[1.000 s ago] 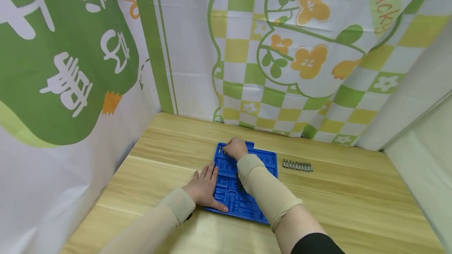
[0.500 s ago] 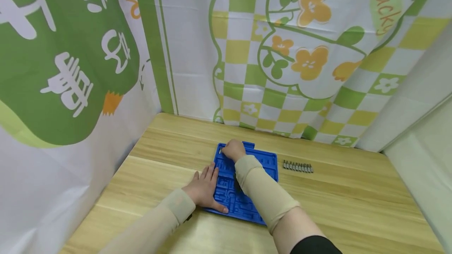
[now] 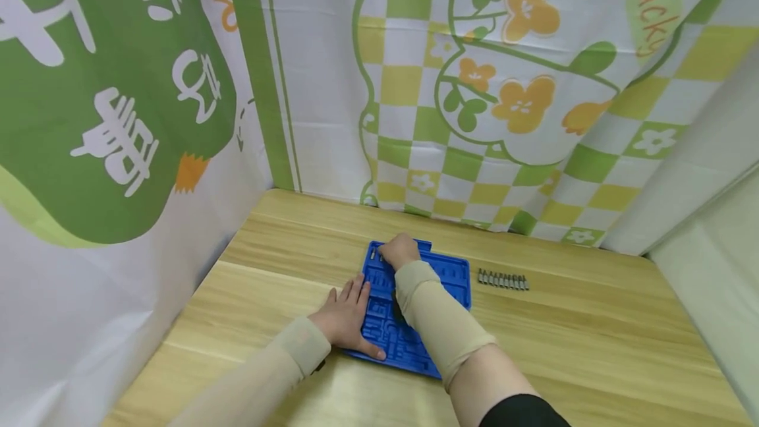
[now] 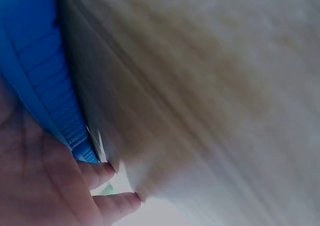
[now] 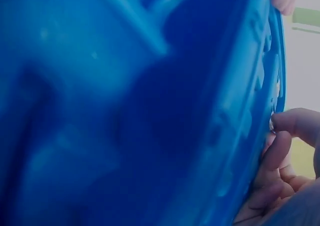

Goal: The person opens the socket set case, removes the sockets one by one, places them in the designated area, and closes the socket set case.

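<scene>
A blue moulded plastic tray (image 3: 379, 312) with many shaped recesses lies on the wooden table. My left hand (image 3: 344, 315) is spread at its left edge, thumb over the near left corner and fingers along the side. At the far left part of the tray, my right hand (image 3: 401, 252) reaches down with curled fingers. In the right wrist view, thumb and index finger (image 5: 297, 123) pinch a small shiny metal bit at the tray's rim, mostly hidden. One small metal bit (image 3: 373, 254) sits in a slot just left of that hand. My right forearm covers the tray's middle.
Several grey screwdriver bits (image 3: 503, 279) stand side by side in a row on the table (image 3: 593, 335), right of the tray. A patterned green and white cloth (image 3: 433, 170) hangs behind the table, and another printed cloth (image 3: 196, 229) hangs at the left.
My right hand dips slightly left over the slots, then shifts back right, uncovering the bit beside it. My left hand stays at the tray's edge. The head view drifts slightly.
</scene>
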